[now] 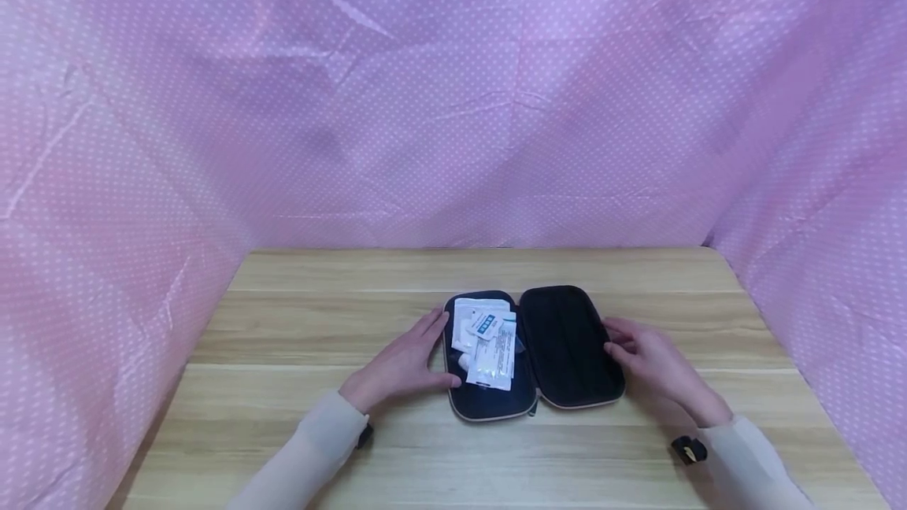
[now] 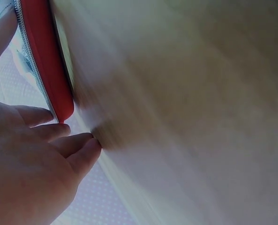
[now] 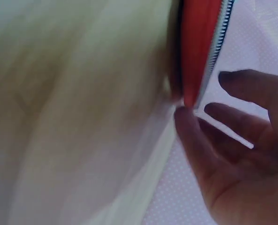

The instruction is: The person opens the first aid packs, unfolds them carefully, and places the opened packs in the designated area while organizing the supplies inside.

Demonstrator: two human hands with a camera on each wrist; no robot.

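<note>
A zippered hard case [image 1: 489,408] lies unfolded on the table, black inside and red outside, as its red side [image 2: 45,56] shows in the left wrist view. White packets [image 1: 492,360] and a small packet with blue print [image 1: 486,326] fill its left half. The right half, the lid [image 1: 570,345], shows a bare black lining. My left hand [image 1: 400,368] spans the left edge, thumb and fingertips at the rim. At the lid's right edge is my right hand [image 1: 659,364], its fingers loosely bent and the thumb [image 3: 242,82] apart from the zipper in the right wrist view.
The wooden table [image 1: 319,297] carries the case near its middle. Pink dotted cloth [image 1: 453,101] hangs behind the table and along both sides. A black strap piece [image 1: 689,449] shows at the right wrist.
</note>
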